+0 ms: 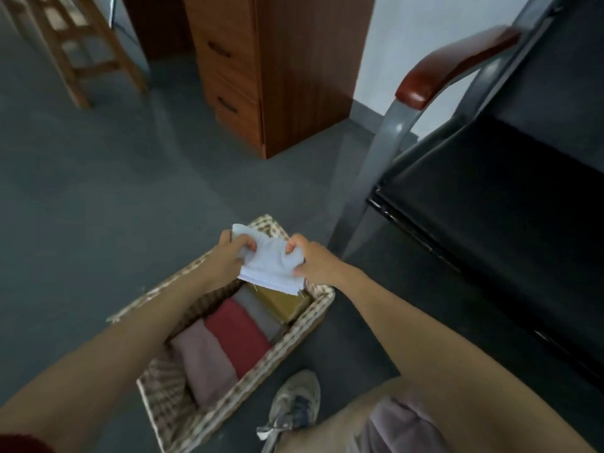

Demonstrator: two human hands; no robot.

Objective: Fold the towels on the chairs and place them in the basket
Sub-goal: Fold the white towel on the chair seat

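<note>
Folded white towel (pixel 271 261) in both hands over basket (pixel 322 305) of towels

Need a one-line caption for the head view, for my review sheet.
A folded white towel gripped by the left hand and right hand above a wicker basket of folded towels.

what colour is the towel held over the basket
White, faintly bluish in this light. The head view shows the towel clearly above the basket.
</note>
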